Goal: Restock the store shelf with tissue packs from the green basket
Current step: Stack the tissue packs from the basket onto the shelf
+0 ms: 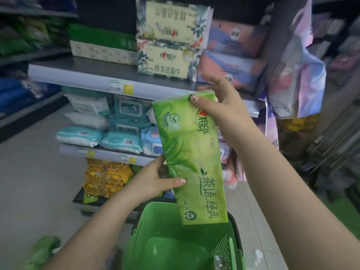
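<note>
A long green tissue pack [190,158] is held in the air above the green basket [155,240], tilted, with its lower end just over the basket's rim. The right hand [220,106] grips the upper end, thumb on the front face and the other fingers behind it. The left hand [155,180] holds the left edge lower down, thumb pressed on the front. Behind the pack stands the store shelf [81,75]; on its top board are two stacked floral packs [167,45] and pink-blue packs [233,55] beside them. Lower boards carry teal wipe packs [120,141] and yellow duck packs [105,178].
</note>
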A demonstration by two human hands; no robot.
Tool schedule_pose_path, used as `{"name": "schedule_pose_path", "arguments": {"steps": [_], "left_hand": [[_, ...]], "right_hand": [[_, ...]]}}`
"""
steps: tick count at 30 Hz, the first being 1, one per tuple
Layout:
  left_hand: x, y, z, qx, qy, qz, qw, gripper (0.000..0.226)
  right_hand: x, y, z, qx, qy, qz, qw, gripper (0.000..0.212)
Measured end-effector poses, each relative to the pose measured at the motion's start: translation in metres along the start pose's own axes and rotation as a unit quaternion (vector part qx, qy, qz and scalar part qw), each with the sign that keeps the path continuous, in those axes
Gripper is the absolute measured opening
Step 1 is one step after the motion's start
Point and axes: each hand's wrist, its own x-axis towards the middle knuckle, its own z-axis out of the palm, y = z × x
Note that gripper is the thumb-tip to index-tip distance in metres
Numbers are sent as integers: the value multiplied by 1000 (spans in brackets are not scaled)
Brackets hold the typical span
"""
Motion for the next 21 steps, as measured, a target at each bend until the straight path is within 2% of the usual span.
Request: {"name": "schedule_pose_path", "arguments": {"steps": [3, 7, 10, 12, 14, 18, 21], "left_hand": [[-3, 13, -7, -33, 29, -4, 999, 45], [-2, 22, -24, -79, 103, 4, 992, 63], [-1, 32, -43, -128, 148, -3, 981, 54], [4, 39, -59, -169, 169, -12, 971, 44], [12, 49, -78, -209, 189, -13, 959, 42], [35, 71, -124, -217, 239, 21, 946, 21], [57, 86, -154, -213, 262, 28, 941, 28]], "right_hand": [[16, -15, 16, -11, -25, -9, 1000, 61], [36, -34, 31, -76, -78, -59, 992, 58], [44, -41, 37, -113, -131, -69, 983, 67], [47, -39, 42, -148, -138, -70, 977, 73], [51, -33, 45, -194, -129, -80, 969, 76], [62, -28, 50, -256, -51, -154, 953, 68], [77, -23, 55, -272, -30, -172, 946, 65]]}}
